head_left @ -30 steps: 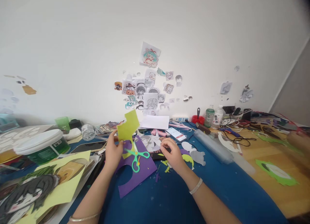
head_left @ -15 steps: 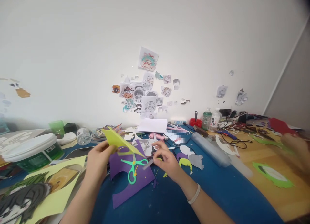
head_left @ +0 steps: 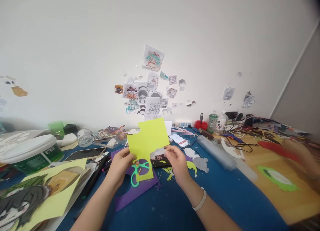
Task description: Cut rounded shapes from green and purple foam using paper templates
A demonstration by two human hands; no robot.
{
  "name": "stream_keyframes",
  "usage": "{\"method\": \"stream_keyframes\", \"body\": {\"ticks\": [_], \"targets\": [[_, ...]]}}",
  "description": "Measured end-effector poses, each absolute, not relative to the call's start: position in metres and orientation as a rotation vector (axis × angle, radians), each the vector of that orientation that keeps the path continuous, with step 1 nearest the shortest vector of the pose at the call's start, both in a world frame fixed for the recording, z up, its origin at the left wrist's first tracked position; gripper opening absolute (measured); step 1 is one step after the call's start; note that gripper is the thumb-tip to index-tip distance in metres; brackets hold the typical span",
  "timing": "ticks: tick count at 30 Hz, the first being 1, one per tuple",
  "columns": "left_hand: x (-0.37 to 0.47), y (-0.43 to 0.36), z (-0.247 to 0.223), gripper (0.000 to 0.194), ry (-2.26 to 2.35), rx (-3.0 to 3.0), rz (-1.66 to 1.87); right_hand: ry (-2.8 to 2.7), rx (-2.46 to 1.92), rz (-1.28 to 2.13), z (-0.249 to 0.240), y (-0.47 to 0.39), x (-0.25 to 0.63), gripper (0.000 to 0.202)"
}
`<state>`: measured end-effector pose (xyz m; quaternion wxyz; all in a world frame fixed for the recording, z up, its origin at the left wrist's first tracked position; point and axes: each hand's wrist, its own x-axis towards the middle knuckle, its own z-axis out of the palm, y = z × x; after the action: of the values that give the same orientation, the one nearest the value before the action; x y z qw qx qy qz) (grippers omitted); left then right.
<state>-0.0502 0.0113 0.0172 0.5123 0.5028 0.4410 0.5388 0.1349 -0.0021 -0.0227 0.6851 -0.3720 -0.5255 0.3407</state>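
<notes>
A bright yellow-green sheet with cut-out edges is raised above the blue table; my left hand pinches its lower left part. My right hand holds a small pale paper piece between thumb and fingers, at the sheet's lower right edge. Green-handled scissors lie partly behind the sheet on a purple sheet with curved cut-outs. Yellow-green scraps and small purple bits rest beside them. Grey-white cut shapes lie right of my right hand.
A white-lidded green tub, a phone and a drawn picture are on the left. A lit phone, a clear roll and bottles stand or lie behind. Another person's hand is at right, by red material.
The yellow-green sheet has turned to face me and moved right. My right hand has moved slightly up, bringing the pale piece to the sheet. At right, the red material has moved closer.
</notes>
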Motion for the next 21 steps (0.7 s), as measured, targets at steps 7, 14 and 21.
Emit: {"method": "stream_keyframes", "body": {"ticks": [7,14,21], "targets": [[-0.040,0.006,0.013,0.028,1.024,1.264,1.146,-1.021,-0.955,0.783,-0.023,0.002,0.140,0.028],[-0.039,0.002,0.017,0.030,1.035,1.267,1.146,-0.996,-0.968,0.841,-0.018,0.004,0.145,0.033],[-0.038,0.000,0.019,0.032,1.037,1.295,1.141,-1.025,-1.010,0.841,-0.010,-0.005,0.144,0.032]]}}
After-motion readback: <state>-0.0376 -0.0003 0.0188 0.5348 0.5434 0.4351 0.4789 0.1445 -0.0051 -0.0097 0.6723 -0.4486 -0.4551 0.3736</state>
